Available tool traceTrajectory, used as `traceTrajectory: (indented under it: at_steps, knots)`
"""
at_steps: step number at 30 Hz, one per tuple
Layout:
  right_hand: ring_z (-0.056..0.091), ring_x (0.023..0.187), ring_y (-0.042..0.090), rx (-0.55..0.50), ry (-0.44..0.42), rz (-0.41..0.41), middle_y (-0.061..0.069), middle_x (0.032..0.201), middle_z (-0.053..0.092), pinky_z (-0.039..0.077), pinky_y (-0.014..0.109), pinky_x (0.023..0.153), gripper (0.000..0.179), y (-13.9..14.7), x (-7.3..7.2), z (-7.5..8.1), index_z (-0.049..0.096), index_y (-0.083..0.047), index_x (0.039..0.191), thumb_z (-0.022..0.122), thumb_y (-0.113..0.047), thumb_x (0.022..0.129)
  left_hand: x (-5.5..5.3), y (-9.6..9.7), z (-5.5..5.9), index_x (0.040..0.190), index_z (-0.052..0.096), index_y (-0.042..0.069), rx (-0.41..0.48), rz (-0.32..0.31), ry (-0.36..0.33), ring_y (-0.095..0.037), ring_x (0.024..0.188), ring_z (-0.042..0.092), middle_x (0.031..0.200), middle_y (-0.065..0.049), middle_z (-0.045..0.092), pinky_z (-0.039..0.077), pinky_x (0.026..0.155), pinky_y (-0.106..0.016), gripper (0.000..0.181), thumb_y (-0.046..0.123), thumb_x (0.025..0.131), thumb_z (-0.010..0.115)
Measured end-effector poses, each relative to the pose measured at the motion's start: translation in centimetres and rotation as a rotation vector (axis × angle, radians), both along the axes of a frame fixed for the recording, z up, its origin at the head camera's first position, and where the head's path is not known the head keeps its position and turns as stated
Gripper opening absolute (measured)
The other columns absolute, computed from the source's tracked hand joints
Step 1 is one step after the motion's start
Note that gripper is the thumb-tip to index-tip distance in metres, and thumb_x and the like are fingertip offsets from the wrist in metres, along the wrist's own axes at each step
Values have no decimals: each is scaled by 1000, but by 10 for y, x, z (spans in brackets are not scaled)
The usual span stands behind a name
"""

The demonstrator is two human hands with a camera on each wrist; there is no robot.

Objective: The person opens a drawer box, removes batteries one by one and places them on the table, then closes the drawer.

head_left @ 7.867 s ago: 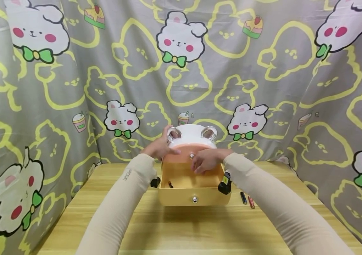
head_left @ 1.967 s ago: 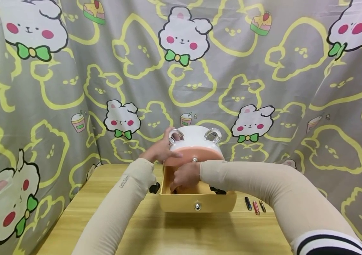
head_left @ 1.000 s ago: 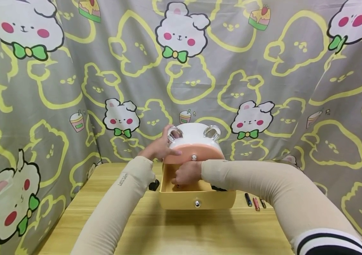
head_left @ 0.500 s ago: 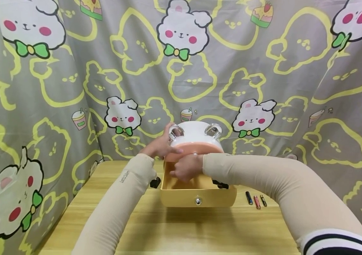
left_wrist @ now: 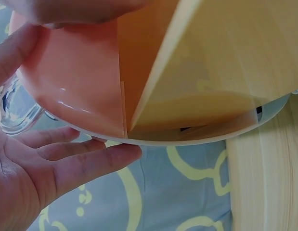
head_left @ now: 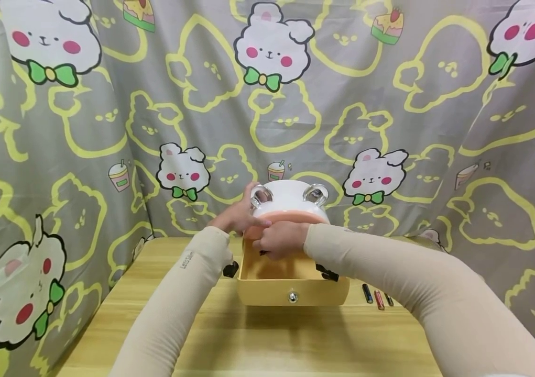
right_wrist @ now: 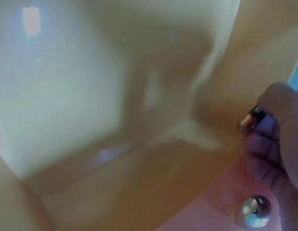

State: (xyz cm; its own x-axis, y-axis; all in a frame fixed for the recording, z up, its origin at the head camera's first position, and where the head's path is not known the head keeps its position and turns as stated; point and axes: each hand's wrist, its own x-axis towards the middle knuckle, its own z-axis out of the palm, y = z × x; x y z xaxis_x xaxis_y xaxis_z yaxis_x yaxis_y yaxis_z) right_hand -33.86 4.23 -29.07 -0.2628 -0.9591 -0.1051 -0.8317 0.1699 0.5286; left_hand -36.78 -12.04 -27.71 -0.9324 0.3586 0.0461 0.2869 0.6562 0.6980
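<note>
Grey curtain (head_left: pixel 291 136) printed with yellow outlines and white rabbits hangs behind a wood-grain table (head_left: pixel 229 345), where a white cabinet (head_left: pixel 288 196) stands with its lower yellow drawer (head_left: pixel 267 293) pulled well out. Just before the peach drawer front (left_wrist: pixel 71 86), the right hand (head_left: pixel 280 239) has thumb and fingers closed in a pinch on a small battery (right_wrist: pixel 250 120), its coppery end poking out past the fingertips. That battery is above the drawer floor, toward the left rear, near the left side wall; a round silver knob (right_wrist: pixel 257 211) on the peach front is close beside the fingers. From the hand, open room runs forward to the drawer's front wall and across to its right wall. Spread wide, the left hand (head_left: pixel 239 213) braces the cabinet's left edge, thumb on the peach front, nearly straight fingers along the side. Right of the drawer, on the table, lie a dark blue battery (head_left: pixel 367 293), a red battery (head_left: pixel 379 300) and a third battery (head_left: pixel 389 299) partly hidden by the sleeve.
</note>
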Motion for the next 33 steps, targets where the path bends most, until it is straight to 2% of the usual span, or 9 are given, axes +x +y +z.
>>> traceTrajectory:
  at_steps: [4, 10, 13, 15, 17, 21, 26, 30, 33]
  knots:
    - [61, 65, 13, -52, -4, 26, -1, 72, 65, 48, 24, 59, 13, 5, 2, 5, 66, -16, 97, 66, -18, 84, -1, -1, 0, 149, -5, 35, -13, -1, 18, -31, 68, 58, 112, -28, 51, 52, 63, -44, 115, 31, 77, 84]
    - [60, 67, 12, -64, -6, 69, -1, 78, 66, 48, 23, 65, 16, 8, 3, 11, 69, -14, 100, 66, -16, 84, -1, -2, 1, 149, -5, 35, -37, 11, 36, -32, 81, 58, 113, -26, 53, 47, 71, -36, 114, 32, 78, 83]
    - [60, 70, 11, -75, 53, 115, -1, 81, 67, 48, 22, 68, 18, 9, 4, 10, 70, -12, 100, 66, -17, 83, 0, -2, 2, 150, -5, 35, -14, 6, 26, -34, 82, 58, 117, -27, 51, 47, 73, -39, 114, 31, 77, 83]
    - [61, 74, 12, -69, 133, 147, 0, 85, 68, 48, 23, 73, 20, 9, 5, 8, 69, -11, 101, 64, -19, 83, 0, -1, 1, 150, -4, 34, -6, 2, 28, -34, 85, 58, 120, -28, 50, 47, 76, -40, 115, 30, 77, 84]
    - [60, 76, 11, -75, 131, 153, 0, 87, 67, 48, 23, 75, 20, 10, 6, 7, 68, -10, 100, 63, -20, 84, 0, -1, 1, 150, -4, 34, -2, -3, 31, -34, 90, 56, 124, -29, 49, 46, 82, -41, 116, 31, 76, 85]
    - [57, 73, 10, -133, -41, 96, -3, 83, 65, 46, 22, 71, 9, 12, 10, 5, 67, -12, 91, 63, -17, 84, -1, 0, -1, 150, -3, 32, -15, -8, 47, -34, 96, 54, 124, -29, 50, 42, 90, -41, 116, 32, 75, 85]
    - [52, 61, 6, -218, -229, 38, -6, 72, 59, 43, 19, 61, 4, 15, 12, 4, 64, -11, 86, 64, -13, 83, -2, 0, -2, 151, -4, 32, 13, -17, 30, -34, 92, 56, 127, -29, 49, 45, 89, -44, 117, 30, 75, 85]
    - [50, 58, 3, -287, -382, 2, -7, 70, 56, 42, 17, 57, 11, 19, 12, 2, 63, -7, 94, 65, -7, 83, -2, 0, -2, 151, -4, 32, 31, -18, 28, -27, 74, 55, 131, -28, 47, 48, 79, -39, 117, 29, 75, 85]
    - [49, 59, 2, -325, -436, -9, -7, 70, 55, 42, 16, 59, 15, 24, 11, 0, 64, -5, 99, 64, -5, 84, -2, 1, -2, 150, -5, 35, 47, -22, -3, -22, 51, 45, 120, -29, 51, 46, 57, -36, 117, 29, 76, 85]
